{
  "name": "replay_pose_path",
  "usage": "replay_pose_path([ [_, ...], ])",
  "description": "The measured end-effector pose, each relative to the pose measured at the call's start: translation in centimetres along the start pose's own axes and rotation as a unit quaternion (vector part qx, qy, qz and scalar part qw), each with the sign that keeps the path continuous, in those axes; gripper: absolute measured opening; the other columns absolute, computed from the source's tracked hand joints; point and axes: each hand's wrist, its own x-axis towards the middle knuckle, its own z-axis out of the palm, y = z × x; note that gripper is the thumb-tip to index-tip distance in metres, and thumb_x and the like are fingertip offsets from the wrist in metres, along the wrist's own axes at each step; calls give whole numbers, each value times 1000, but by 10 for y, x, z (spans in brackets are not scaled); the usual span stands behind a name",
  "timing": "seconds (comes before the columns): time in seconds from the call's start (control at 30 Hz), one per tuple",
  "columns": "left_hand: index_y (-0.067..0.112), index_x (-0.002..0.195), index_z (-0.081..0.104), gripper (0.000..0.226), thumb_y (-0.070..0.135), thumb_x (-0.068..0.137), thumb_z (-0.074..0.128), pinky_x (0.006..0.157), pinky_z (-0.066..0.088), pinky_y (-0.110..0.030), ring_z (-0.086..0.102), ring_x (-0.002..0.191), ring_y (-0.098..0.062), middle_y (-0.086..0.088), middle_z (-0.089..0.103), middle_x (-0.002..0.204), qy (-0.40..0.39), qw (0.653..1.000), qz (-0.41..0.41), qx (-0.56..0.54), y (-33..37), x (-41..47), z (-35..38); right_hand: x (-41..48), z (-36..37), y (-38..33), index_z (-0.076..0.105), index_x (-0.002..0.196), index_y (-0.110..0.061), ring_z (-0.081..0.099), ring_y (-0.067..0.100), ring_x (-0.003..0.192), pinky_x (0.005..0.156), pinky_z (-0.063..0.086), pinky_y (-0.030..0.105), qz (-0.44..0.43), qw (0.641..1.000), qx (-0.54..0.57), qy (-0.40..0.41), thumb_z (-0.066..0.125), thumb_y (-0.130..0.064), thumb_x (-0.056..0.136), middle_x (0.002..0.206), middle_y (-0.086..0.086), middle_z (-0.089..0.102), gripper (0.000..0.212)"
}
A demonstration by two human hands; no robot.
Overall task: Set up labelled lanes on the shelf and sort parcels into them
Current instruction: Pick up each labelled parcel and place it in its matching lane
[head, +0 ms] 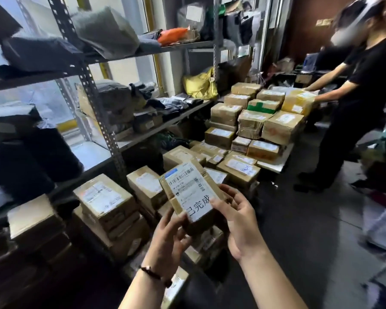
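Cramped stockroom, boxes [105, 197] piled under the shelf [87, 152] at left. Our left hand [167, 239] and right hand [239, 221] pinch the parcel [174, 202] mid-frame; let's read the label [187, 186] fully before choosing a lane.

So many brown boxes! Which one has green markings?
The box in the far stack, beside the yellowish parcel that the other person touches. Only it shows bold green shapes on its side.

parcel [173, 202]: brown matt cardboard
label [188, 186]: smooth white paper
shelf [98, 112]: grey perforated metal, matt
yellow bag [200, 85]: crinkled glossy plastic
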Motion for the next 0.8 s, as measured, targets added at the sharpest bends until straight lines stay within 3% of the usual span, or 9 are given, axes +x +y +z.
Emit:
replay_pose_path([
  [0.13,18,134,58,81,33,58,81,83,51,-37,69,106,-21,-8,70,123,-11,999,0,46,-34,54,62,43,-70,-37,60,126,-12,73,24,101,79,61,35,-10,1000,4,13,81,-2,72,117,16,72,59],
  [0.23,16,134,57,83,32,56,81,72,49,-32,72,96,-16,-8,72,121,-22,999,-10,44,-56,90,101,80,-112,-63,59,131,-18,72,22,105,80,58,33,-6,1000,1,24,78,-16,69,121,11,71,65],
  [0.3,16,129,60,77,32,56,80,67,48,-29,72,95,-15,-9,72,120,-20,999,0,42,-63,112,121,109,-138,-79,56,137,-21,71,25,109,83,54,35,23,999,-22,10,77,-28,79,122,11,72,62],
  [0.4,14,131,60,69,19,65,80,69,56,-29,72,99,-16,-11,70,124,-14,1000,-6,25,-67,141,139,147,-164,-95,59,137,-23,71,16,99,69,51,25,72,993,-87,-43,64,-38,95,126,8,71,45],
  [0.5,11,132,59,59,8,75,74,59,58,-27,74,93,-18,-15,70,122,10,1000,-13,9,-69,173,142,183,-175,-99,59,138,-27,70,17,108,76,50,28,104,984,-133,-50,70,-51,86,125,2,72,58],
  [0.57,13,135,58,62,14,75,73,64,58,-29,73,99,-21,-15,69,123,19,999,-10,27,-69,194,139,207,-175,-99,55,141,-29,68,19,116,85,49,34,120,978,-162,-52,74,-61,77,125,-1,72,74],
  [0.6,14,135,58,64,18,73,74,66,58,-29,72,100,-21,-14,69,124,22,999,-9,34,-67,203,138,220,-175,-98,55,141,-28,68,19,116,87,50,36,130,975,-168,-60,73,-62,79,124,0,72,72],
  [0.7,16,132,60,74,28,62,79,71,59,-32,70,106,-22,-12,69,126,20,998,-14,51,-67,234,128,256,-175,-94,64,128,-25,72,23,109,85,58,37,175,967,-168,-79,61,-49,95,117,5,75,41],
  [0.8,15,139,55,79,29,64,79,95,52,-48,62,121,-31,-14,65,132,14,998,-19,53,-76,265,114,294,-178,-92,71,118,-29,74,19,94,76,58,36,208,954,-192,-98,61,-50,91,110,1,77,36],
])
